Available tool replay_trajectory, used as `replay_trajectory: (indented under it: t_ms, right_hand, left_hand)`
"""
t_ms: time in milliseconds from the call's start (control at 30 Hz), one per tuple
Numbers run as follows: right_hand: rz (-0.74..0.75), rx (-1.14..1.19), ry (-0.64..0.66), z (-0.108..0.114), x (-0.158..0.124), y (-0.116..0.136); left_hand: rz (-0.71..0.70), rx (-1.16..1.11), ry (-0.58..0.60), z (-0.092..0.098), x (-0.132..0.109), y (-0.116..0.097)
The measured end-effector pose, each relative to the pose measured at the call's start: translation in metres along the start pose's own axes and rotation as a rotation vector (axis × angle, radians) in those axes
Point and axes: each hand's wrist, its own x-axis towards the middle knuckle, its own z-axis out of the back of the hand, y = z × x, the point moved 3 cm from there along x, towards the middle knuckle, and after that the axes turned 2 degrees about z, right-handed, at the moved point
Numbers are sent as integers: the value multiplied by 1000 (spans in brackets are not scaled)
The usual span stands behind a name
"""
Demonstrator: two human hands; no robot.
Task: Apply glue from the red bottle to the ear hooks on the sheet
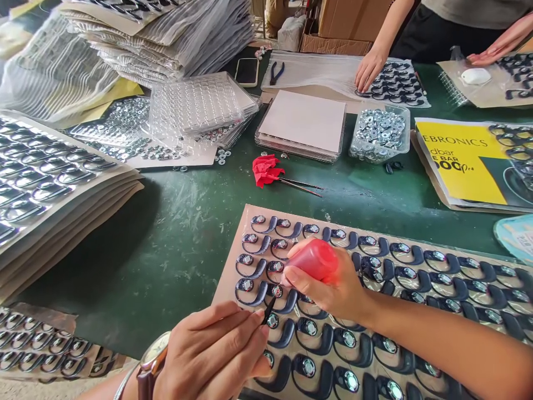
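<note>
My right hand point(339, 286) is wrapped round a translucent red squeeze bottle point(312, 260), tilted with its nozzle end down and to the left. Pinched in the fingers of my left hand point(216, 347) is a slim black pointed tool point(270, 309), perhaps tweezers; its tip meets or nearly meets a round silver disc point(276, 290) near the bottle's nozzle. Both hands are over a clear plastic sheet on tan card point(233, 261). Rows of dark curved ear-hook parts point(317, 338) sit in it, many bearing a silver disc. My right forearm covers some of them.
Tweezers point(302, 186) with a red cloth point(265, 169) lie beyond the sheet. Behind stand a tub of metal discs point(380, 133) and stacked trays point(302, 125). Sheet stacks point(62, 205) rise at left. Across the green table point(183, 222), another person's hand point(372, 69) touches a filled sheet.
</note>
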Motion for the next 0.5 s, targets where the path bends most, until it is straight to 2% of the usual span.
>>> replay_trajectory:
  t_ms: [233,500]
  right_hand:
    - [-16,11,-9,1,-2,-1]
    - [10,-22,-6,1,0,1]
  left_hand:
    - [20,-28,30,1,-2,1]
    - [56,-38,9,1,-2,-1]
